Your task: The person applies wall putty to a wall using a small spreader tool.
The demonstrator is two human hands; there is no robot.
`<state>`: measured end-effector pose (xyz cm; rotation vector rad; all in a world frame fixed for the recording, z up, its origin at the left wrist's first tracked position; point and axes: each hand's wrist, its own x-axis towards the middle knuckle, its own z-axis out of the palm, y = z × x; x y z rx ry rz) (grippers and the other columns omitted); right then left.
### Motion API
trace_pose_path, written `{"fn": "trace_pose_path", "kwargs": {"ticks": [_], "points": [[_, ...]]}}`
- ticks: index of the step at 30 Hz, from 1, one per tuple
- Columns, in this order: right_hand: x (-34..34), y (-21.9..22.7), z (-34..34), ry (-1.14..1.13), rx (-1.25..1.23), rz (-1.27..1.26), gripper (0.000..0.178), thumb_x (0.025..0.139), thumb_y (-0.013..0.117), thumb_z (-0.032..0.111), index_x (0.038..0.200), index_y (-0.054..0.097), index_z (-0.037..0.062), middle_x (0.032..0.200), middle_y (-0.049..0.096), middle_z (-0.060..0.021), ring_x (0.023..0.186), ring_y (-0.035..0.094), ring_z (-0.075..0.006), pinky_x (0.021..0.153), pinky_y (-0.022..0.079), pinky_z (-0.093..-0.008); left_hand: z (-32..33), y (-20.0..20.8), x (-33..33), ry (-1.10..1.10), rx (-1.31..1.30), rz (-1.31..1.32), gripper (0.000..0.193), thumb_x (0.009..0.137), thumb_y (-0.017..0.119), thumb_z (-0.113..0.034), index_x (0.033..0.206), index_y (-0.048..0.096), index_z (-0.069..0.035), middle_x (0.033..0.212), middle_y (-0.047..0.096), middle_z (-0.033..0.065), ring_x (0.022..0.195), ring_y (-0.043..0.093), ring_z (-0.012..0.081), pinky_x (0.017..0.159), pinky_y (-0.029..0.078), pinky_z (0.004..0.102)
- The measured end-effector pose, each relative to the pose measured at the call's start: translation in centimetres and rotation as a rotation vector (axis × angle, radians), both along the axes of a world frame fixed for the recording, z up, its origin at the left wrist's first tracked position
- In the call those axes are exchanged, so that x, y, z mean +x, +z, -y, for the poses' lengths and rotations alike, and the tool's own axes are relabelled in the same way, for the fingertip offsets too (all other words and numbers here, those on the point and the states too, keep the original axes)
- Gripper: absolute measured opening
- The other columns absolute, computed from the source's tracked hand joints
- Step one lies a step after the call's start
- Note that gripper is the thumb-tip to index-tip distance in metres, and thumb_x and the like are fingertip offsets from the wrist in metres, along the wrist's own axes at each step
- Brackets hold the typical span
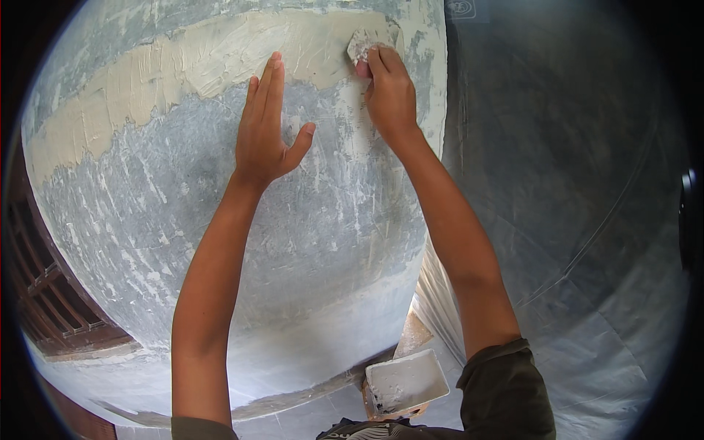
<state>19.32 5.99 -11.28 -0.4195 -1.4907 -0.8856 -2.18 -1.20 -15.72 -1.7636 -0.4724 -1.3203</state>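
In front of me stands a grey, patchy wall (220,213), with a broad band of wet cream-coloured plaster (161,70) across its upper part. My left hand (265,128) lies flat against the wall, fingers stretched upward and thumb out to the side, its fingertips at the plaster's lower edge. Higher up and to the right, my right hand (390,92) is closed around a putty knife (361,45). Its blade is smeared with plaster and rests at the right end of the band, close to the wall's edge. The fingers hide most of the handle.
A white rectangular tub (407,381) with plaster in it stands on the floor below. Dark plastic sheeting (557,183) hangs to the right of the wall and spreads over the floor. At the left is a brown wooden window with slats (62,301).
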Motion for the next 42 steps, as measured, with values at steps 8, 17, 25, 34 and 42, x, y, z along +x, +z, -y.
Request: {"fn": "trace_pose_path", "kwargs": {"ticks": [8,17,25,34,42], "points": [[-2.4,-5.3,2.9,-0.069,-0.092,-0.059,0.048,0.078,0.059,-0.017,0.125,0.060,-0.0067,0.129,0.061,-0.0266,0.123,0.059,-0.0441,0.100,0.053,-0.0451,-0.3,0.0,0.0,-0.021,0.002,0.027,0.081,0.095,0.056,-0.033,0.158,0.020,0.004,0.163,0.028,0.0232,0.151,0.029,0.0387,0.122,0.016,0.0567],[0.3,-0.1,4.2,0.214,-0.101,-0.128,0.040,0.082,0.059,-0.015,0.120,0.065,-0.0066,0.116,0.069,-0.0255,0.108,0.067,-0.0414,0.091,0.057,-0.0396,-0.1,-0.1,-0.1,-0.007,0.024,0.036,0.085,0.090,0.062,-0.030,0.157,0.023,0.005,0.161,0.032,0.0263,0.149,0.033,0.0405,0.120,0.024,0.0570],[-2.9,-2.8,0.6,-0.054,0.007,-0.108,0.042,0.078,0.060,-0.016,0.119,0.061,-0.0102,0.124,0.063,-0.0272,0.121,0.059,-0.0433,0.099,0.054,-0.0441,-0.7,-0.1,-0.1,-0.046,0.022,0.036,0.079,0.097,0.053,-0.035,0.158,0.020,0.003,0.164,0.028,0.0230,0.152,0.028,0.0383,0.122,0.016,0.0569],[-2.7,-6.1,7.3,0.303,-0.219,-0.031,0.047,0.078,0.057,-0.018,0.124,0.061,-0.0080,0.128,0.063,-0.0270,0.108,0.067,-0.0432,0.089,0.057,-0.0438,-0.6,-0.1,-0.2,-0.067,0.021,0.052,0.080,0.098,0.051,-0.038,0.158,0.020,0.004,0.163,0.028,0.0236,0.151,0.028,0.0401,0.122,0.015,0.0577],[-0.8,0.9,0.7,-0.077,0.027,-0.056,0.042,0.082,0.059,-0.014,0.123,0.062,-0.0076,0.126,0.063,-0.0259,0.120,0.061,-0.0409,0.098,0.054,-0.0446,-0.4,0.0,-0.1,-0.019,0.042,0.050,0.084,0.092,0.059,-0.034,0.156,0.024,0.006,0.161,0.032,0.0254,0.149,0.034,0.0398,0.121,0.022,0.0569]]}}
